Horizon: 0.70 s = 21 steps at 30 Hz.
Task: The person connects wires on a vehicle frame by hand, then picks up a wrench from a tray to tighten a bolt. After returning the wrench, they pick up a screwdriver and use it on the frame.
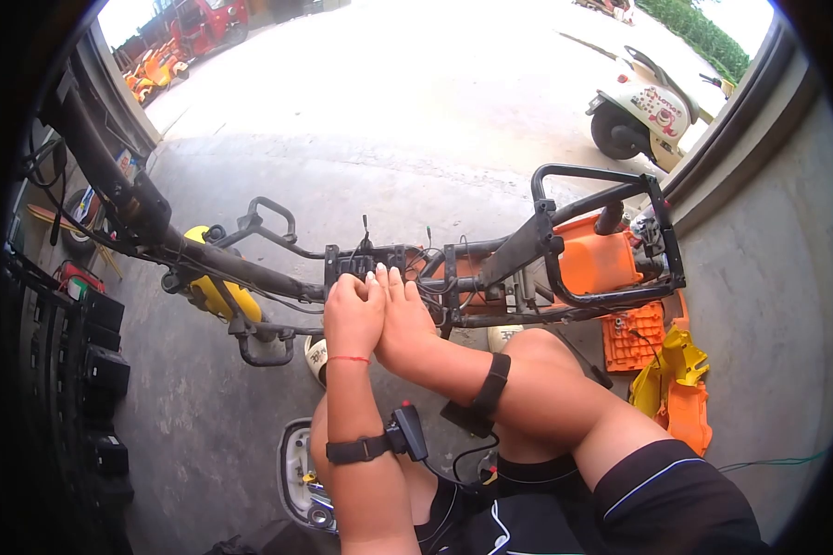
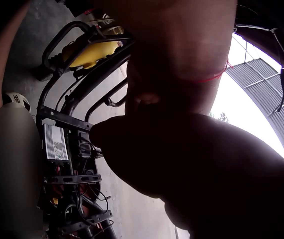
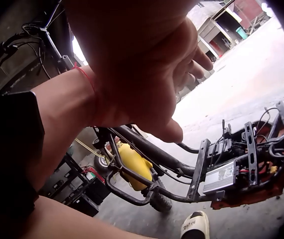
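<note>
Both hands are held together above the middle of a black scooter frame [image 1: 518, 250]. The left hand [image 1: 354, 316], with a red string at its wrist, has its fingers curled towards the thumb and no object visible in it. Against its side lies the right hand [image 1: 405, 319], fingers extended forward. In the left wrist view the right hand [image 2: 197, 159] is a dark shape below the left wrist. The right wrist view shows the right hand [image 3: 147, 84] across the left forearm [image 3: 65, 99]. A silver controller box [image 3: 219, 178] sits in the frame among cables.
Orange body panels [image 1: 597, 259] and yellow pieces [image 1: 683, 356] lie at the right. Black batteries [image 1: 106, 370] line the left side. An open tray of tools [image 1: 296, 462] stands by the legs. A white scooter [image 1: 643, 106] is parked outside.
</note>
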Tool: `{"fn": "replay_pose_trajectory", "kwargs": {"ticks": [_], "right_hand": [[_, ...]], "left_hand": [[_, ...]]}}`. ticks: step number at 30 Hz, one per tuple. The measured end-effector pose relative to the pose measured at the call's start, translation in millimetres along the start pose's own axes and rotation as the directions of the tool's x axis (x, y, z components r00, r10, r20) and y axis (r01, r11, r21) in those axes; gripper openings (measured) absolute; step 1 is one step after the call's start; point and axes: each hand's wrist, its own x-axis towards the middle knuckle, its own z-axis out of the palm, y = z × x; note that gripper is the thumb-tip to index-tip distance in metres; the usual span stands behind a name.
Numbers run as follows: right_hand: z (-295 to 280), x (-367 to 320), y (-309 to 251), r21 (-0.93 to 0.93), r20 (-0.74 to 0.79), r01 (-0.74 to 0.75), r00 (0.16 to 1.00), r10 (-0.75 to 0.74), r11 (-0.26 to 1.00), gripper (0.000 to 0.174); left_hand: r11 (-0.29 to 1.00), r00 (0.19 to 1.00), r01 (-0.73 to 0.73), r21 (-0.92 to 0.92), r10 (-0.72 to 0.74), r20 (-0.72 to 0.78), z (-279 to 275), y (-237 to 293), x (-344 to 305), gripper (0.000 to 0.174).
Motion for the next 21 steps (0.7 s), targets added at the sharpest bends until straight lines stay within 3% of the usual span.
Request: {"fn": "replay_pose_trajectory", "kwargs": {"ticks": [1, 3, 6, 13, 16, 18, 21], "right_hand": [[-1.2, 0.1, 0.8, 0.001, -0.001, -0.002, 1.000, 0.002, 1.000, 0.071], [-6.2, 0.2, 3.5, 0.059, 0.027, -0.006, 1.000, 0.005, 0.998, 0.072], [-15.0, -1.2, 4.1, 0.018, 0.078, -0.041, 0.996, 0.039, 0.999, 0.069], [-15.4, -2.9, 8.7, 0.041, 0.071, -0.031, 0.997, 0.029, 0.999, 0.069], [-15.7, -2.2, 10.1, 0.042, 0.035, -0.019, 0.999, 0.017, 0.999, 0.069], [-14.5, 0.3, 10.9, 0.039, 0.013, -0.023, 1.000, 0.023, 0.999, 0.068], [-13.8, 0.5, 11.1, 0.005, -0.006, -0.038, 0.999, 0.038, 0.999, 0.068]], "left_hand": [[1.000, 1.000, -0.002, 0.001, 0.002, 0.001, 4.1, -2.1, 0.1, 0.030], [0.985, 0.989, -0.069, -0.156, 0.047, -0.139, 10.7, -2.4, 1.2, 0.030], [0.992, 0.999, 0.030, -0.126, -0.035, -0.037, 4.4, 2.6, 1.7, 0.031], [0.999, 0.999, 0.021, -0.050, -0.020, 0.025, 2.1, 5.5, 2.0, 0.033], [0.997, 1.000, 0.013, -0.080, -0.013, -0.002, 4.7, 6.9, 0.9, 0.031], [0.977, 0.984, -0.098, -0.188, 0.067, -0.162, 12.1, 3.1, 2.0, 0.033], [0.972, 0.985, -0.089, -0.219, 0.053, -0.165, 13.0, 5.3, 1.0, 0.032]]}}
